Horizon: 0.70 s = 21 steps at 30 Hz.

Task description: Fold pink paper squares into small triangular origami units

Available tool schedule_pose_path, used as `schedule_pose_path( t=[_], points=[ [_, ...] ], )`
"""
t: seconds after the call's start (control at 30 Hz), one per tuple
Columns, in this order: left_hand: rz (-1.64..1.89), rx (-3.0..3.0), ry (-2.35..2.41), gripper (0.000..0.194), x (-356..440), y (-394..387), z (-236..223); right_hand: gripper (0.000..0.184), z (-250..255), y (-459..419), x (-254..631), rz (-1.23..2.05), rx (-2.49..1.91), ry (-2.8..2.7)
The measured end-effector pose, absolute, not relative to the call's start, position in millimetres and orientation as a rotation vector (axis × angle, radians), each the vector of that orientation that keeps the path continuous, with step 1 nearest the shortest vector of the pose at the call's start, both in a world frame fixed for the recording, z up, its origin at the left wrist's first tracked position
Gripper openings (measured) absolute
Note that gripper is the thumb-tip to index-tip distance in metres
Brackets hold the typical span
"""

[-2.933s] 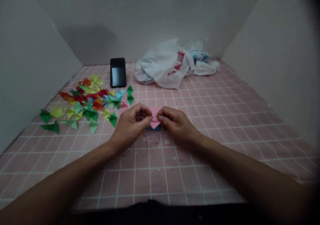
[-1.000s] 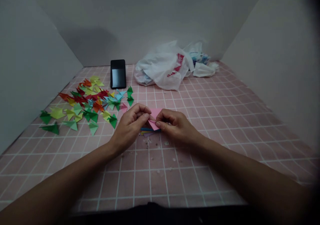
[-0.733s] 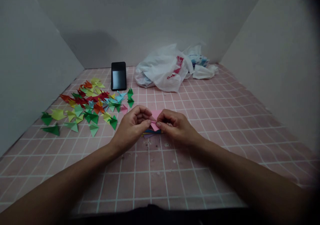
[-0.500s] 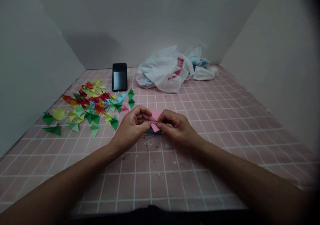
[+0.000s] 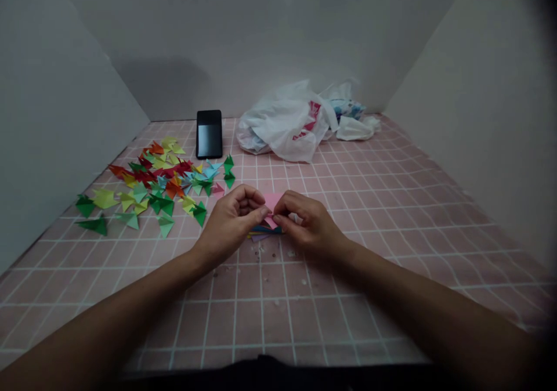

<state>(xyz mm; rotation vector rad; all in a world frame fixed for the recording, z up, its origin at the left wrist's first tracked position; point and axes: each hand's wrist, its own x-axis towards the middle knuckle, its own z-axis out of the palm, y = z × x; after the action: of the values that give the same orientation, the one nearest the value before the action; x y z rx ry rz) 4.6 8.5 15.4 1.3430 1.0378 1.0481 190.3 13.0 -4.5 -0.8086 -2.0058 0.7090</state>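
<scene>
A small folded piece of pink paper (image 5: 270, 223) is pinched between my two hands in the middle of the table. My left hand (image 5: 237, 217) has its thumb and forefinger closed on the paper's left side, the other fingers curled. From the right, the thumb and fingertips of my right hand (image 5: 304, 220) grip the same piece. Beneath the hands lies a stack of coloured paper sheets (image 5: 263, 230), with a pink sheet (image 5: 273, 198) showing on top and blue, yellow and purple edges at the front. The fingers partly hide the folded paper.
Many folded paper cranes (image 5: 163, 202) in several colours spread over the left side. Behind them a black phone (image 5: 209, 134) leans upright. White plastic bags (image 5: 282, 124) lie at the back by the wall. A pink checked cloth (image 5: 261, 321) covers the table; walls rise on three sides.
My fingertips have shifted slightly on the folded pink paper, and less of it shows between them. The left thumb has moved a little up and right. Everything else stays in place.
</scene>
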Motion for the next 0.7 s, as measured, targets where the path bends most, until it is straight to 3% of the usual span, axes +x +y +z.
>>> schedule_pose_path(
  t=[0.27,0.7],
  points=[
    [1.039,1.438,1.107,0.012,4,10,17,0.013,-5,13,191,0.661,-0.885,-2.006],
    [1.257,1.245,1.127,0.015,10,0,15,0.009,-11,5,185,0.255,-0.810,-2.076]
  ],
)
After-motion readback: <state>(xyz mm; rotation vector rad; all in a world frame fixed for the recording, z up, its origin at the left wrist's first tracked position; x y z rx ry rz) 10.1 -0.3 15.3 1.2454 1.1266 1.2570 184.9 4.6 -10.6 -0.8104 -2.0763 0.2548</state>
